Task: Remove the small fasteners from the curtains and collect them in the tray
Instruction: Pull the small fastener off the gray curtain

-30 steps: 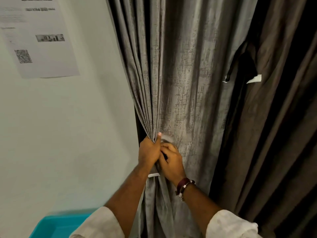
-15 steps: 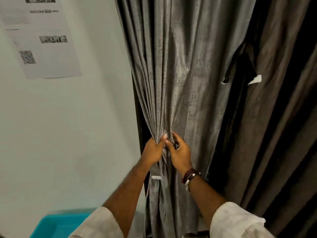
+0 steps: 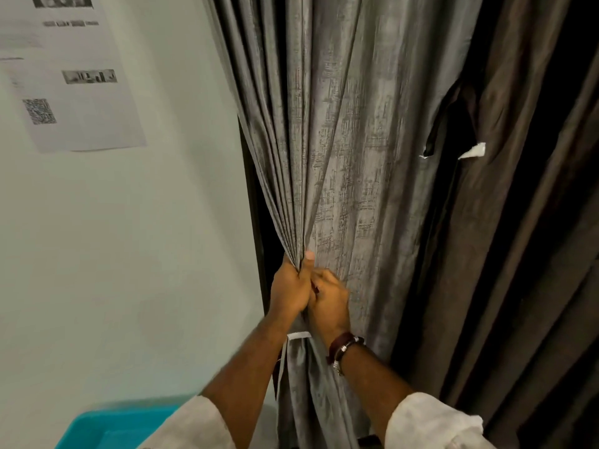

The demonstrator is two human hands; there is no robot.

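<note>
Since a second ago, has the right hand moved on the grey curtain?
Yes. The right hand has shifted slightly up the grey curtain, away from the white tab below it, and now sits tight against the left hand, which grips the gathered folds.

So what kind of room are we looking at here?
Probably an indoor room by a window or doorway, though what is behind stays hidden. A grey curtain and a brown curtain hang beside a plain wall with a printed notice bearing a QR code.
</note>
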